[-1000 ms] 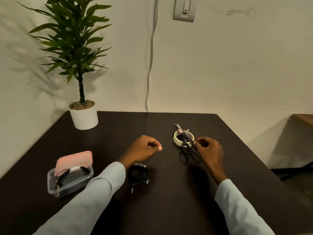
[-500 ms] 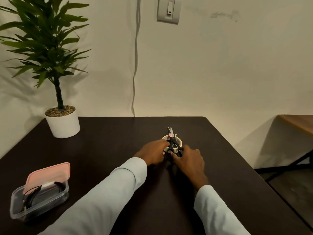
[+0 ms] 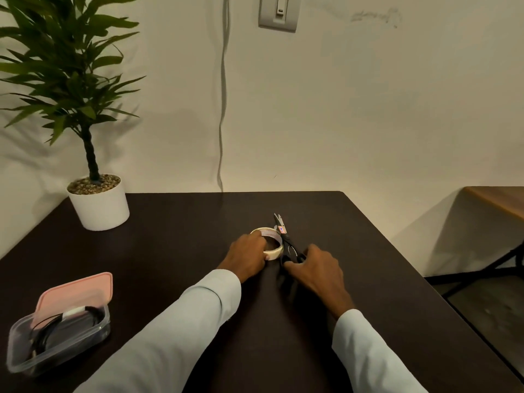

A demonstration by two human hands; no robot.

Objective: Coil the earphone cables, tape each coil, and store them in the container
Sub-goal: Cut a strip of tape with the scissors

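Observation:
A cream tape roll (image 3: 274,253) lies on the dark table (image 3: 175,239), and my left hand (image 3: 249,258) grips its near left side. Black scissors (image 3: 287,241) lie just right of the roll with blades pointing away. My right hand (image 3: 315,269) holds their handles, which its fingers mostly hide. At the lower left stands a clear plastic container (image 3: 17,353) with a taped black earphone coil (image 3: 48,329) inside. Its pink lid (image 3: 75,295) leans on the far rim. No other earphone shows; my left sleeve covers the table's middle.
A potted plant in a white pot (image 3: 99,204) stands at the table's far left corner. A grey cable (image 3: 222,109) hangs down the wall behind. The table's right edge drops to the floor, where a wooden table (image 3: 499,198) stands beyond.
My left hand reached forward from mid-table and took hold of the tape roll. The scissors came off the top of the roll to its right side, under my right hand.

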